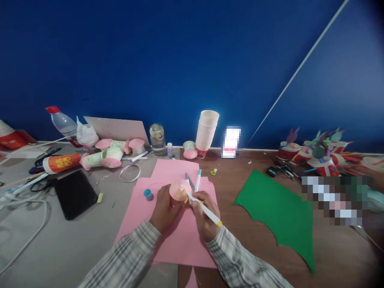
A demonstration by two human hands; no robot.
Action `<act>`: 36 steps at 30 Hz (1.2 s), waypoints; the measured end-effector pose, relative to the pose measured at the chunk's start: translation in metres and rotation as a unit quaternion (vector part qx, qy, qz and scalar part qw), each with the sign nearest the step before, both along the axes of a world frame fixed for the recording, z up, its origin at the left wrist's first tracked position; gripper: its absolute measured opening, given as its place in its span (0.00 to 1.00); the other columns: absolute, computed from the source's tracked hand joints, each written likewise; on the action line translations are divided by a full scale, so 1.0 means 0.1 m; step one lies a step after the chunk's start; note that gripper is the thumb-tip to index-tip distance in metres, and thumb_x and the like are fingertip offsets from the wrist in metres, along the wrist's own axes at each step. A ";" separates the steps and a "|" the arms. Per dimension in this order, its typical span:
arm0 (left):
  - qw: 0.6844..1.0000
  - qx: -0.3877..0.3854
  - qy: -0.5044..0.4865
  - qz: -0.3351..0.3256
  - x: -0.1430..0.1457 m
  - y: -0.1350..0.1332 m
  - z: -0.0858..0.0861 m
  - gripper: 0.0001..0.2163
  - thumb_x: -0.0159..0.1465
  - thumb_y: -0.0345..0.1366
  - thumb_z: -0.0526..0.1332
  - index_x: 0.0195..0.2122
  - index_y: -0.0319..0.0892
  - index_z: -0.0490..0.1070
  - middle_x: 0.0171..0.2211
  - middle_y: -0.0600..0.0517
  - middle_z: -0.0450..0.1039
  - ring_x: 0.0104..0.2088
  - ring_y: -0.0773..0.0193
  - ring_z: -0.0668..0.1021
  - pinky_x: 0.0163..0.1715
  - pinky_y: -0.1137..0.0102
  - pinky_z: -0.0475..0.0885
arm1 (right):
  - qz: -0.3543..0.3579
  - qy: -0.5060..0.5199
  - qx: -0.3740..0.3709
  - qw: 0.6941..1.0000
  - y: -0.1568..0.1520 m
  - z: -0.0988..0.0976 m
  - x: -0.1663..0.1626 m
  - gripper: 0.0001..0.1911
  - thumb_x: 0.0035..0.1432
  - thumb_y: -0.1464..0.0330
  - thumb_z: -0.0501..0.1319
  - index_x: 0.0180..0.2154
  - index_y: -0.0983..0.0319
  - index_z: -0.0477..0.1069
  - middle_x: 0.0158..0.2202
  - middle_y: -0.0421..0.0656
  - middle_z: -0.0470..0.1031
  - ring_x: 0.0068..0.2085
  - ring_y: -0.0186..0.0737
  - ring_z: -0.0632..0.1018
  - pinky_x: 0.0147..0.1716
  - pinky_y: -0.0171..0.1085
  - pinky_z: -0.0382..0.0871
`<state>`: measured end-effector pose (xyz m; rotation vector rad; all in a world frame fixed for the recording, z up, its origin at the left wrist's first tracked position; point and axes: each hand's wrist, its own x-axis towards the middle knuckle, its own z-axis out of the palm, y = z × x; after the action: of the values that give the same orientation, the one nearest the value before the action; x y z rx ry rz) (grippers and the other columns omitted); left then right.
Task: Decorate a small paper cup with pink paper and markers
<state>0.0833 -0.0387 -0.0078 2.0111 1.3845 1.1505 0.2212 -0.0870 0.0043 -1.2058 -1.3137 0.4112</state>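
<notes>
My left hand (164, 211) is closed around a pink paper circle (177, 191) with yellow marks on its face; what lies under the circle is hidden by my fingers. In my right hand (206, 222) is a white marker (211, 214) with a yellow end, its tip at the circle's right edge. Both hands are above large pink paper sheets (177, 250). Just beyond my right hand lie a teal-capped marker (198, 182) and a grey marker (189, 182). A small blue cap or pot (148, 194) stands left of my left hand.
Green paper (279, 216) with a scalloped edge lies right. A tall paper cup stack (207, 130), a glass jar (157, 140) and a lit phone (231, 142) stand along the blue wall. Left are decorated cups (112, 154), a tape roll (130, 173) and a black tablet (75, 195).
</notes>
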 end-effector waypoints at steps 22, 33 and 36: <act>1.000 -0.002 0.001 -0.001 -0.01 0.01 -0.02 0.20 0.47 0.40 0.63 0.43 0.48 0.64 0.38 0.49 0.70 0.39 0.53 0.71 0.36 0.59 0.70 | 0.036 0.004 -0.001 0.999 -0.02 0.01 -0.01 0.07 0.53 0.67 0.55 0.32 0.59 0.71 0.29 0.41 0.73 0.31 0.40 0.75 0.31 0.38 0.71; 1.000 -0.008 -0.003 -0.005 -0.01 0.00 -0.01 0.20 0.48 0.39 0.63 0.43 0.49 0.64 0.39 0.49 0.70 0.40 0.52 0.71 0.39 0.56 0.69 | 0.036 -0.002 0.015 0.999 -0.02 0.01 -0.01 0.06 0.53 0.68 0.56 0.32 0.59 0.71 0.28 0.40 0.74 0.30 0.40 0.75 0.31 0.38 0.71; 1.000 -0.008 -0.004 -0.005 0.00 0.00 0.00 0.20 0.47 0.37 0.63 0.43 0.48 0.64 0.39 0.49 0.69 0.40 0.52 0.70 0.39 0.57 0.69 | 0.031 0.003 0.008 0.999 -0.01 0.01 -0.01 0.06 0.53 0.68 0.55 0.31 0.59 0.71 0.27 0.40 0.73 0.30 0.40 0.75 0.31 0.38 0.71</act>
<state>0.0829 -0.0387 -0.0076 1.9981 1.3736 1.1398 0.2203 -0.0883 0.0056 -1.1518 -1.3489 0.4468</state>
